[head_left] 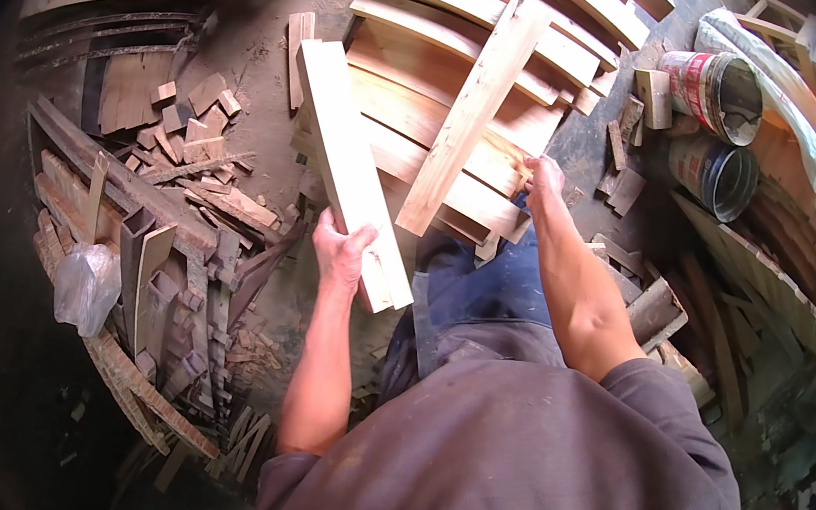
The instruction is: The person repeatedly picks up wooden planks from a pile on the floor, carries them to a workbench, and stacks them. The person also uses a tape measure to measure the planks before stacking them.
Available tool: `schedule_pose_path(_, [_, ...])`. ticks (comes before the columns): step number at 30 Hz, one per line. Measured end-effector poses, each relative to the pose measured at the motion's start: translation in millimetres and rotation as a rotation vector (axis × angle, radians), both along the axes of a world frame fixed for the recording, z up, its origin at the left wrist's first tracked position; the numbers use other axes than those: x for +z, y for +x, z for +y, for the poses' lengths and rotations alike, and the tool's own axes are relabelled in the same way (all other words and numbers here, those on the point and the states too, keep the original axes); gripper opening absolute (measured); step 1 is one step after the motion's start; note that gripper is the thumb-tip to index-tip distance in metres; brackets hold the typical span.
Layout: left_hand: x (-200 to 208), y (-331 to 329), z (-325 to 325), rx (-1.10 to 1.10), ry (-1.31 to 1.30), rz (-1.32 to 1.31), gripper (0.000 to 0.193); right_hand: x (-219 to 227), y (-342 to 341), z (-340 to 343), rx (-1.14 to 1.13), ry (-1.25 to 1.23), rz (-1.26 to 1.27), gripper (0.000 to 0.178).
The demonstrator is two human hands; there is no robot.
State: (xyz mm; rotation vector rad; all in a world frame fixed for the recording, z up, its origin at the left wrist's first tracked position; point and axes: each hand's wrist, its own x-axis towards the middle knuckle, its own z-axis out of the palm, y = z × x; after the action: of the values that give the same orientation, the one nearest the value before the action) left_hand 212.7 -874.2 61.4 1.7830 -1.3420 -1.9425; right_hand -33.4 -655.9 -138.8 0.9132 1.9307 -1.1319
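Note:
My left hand (pixel 341 249) is closed round the near part of a pale wooden board (pixel 344 157), which slants away to the far left. At the near end it looks like two pieces side by side, but I cannot be sure. My right hand (pixel 545 178) is closed at the right end of a knotted wooden plank (pixel 494 164) in a layered stack; its fingertips are partly hidden. Across that stack lies a loose wooden batten (pixel 475 112), slanting between my hands. Further planks (pixel 425 17) lie crosswise beyond it.
Wood offcuts (pixel 205 136) are heaped on the floor at left, beside leaning timber and a plastic bag (pixel 87 289). Two open metal cans, one red and white (pixel 694 86) and one dark (pixel 690 166), lie on their sides at right. Small blocks (pixel 625 191) sit near them.

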Motion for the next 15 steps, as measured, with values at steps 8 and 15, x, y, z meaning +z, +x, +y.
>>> schedule_pose_path(8, [5,-111,13,-0.068,-0.124,0.101,0.052,41,3,6,0.084,-0.03,-0.04,0.034])
schedule_pose_path(15, [-4,-189,-63,-0.672,-0.4,-0.2,0.065,88,-5,-48,0.253,-0.231,0.33,0.052])
